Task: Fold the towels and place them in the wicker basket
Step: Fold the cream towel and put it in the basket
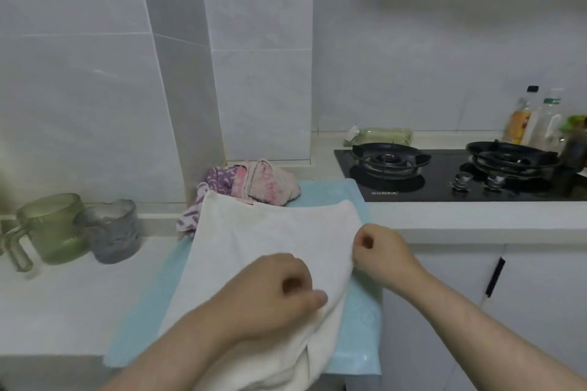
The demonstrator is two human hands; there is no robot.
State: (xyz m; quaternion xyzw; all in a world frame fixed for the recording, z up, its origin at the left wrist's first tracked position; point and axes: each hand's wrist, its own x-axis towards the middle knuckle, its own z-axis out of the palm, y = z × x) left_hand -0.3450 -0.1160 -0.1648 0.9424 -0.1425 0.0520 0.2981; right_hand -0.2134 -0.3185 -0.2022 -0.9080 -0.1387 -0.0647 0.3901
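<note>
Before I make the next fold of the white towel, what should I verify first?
1. Left hand grips the white towel: ok.
2. Right hand pinches its right edge: ok.
3. Towel lies flat: not ok, near end bunches over the counter edge.
4. Pink towel and purple towel apart from it: not ok, they touch its far edge.
5. Wicker basket ready: cannot tell, not in view.

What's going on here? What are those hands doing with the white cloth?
A person is folding a white towel that lies on a light blue cloth on the kitchen counter. The left hand and the right hand each pinch the towel along its right edge. A crumpled pink towel and a purple towel sit behind it, not yet folded. No basket is in view.
</note>
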